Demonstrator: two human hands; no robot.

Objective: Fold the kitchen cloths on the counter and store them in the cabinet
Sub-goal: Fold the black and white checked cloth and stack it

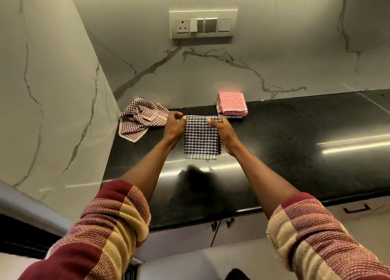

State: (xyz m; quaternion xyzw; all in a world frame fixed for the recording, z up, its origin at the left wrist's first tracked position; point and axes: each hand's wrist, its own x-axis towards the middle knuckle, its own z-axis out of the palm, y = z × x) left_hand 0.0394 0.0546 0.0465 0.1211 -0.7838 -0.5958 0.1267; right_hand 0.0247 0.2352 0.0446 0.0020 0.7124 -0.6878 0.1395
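Observation:
A black-and-white checked cloth (201, 138) lies folded on the black counter (295, 132). My left hand (174, 125) pinches its far left corner and my right hand (223, 131) pinches its far right corner. A crumpled brown-and-white checked cloth (141, 119) lies unfolded to the left, by the wall corner. A stack of folded cloths (232, 104) with a red checked one on top sits at the back against the wall, just right of my right hand.
Marble walls close the counter at the back and on the left. A switch and socket panel (203, 24) is on the back wall. Cabinet doors with dark handles (356, 209) run below the counter's front edge.

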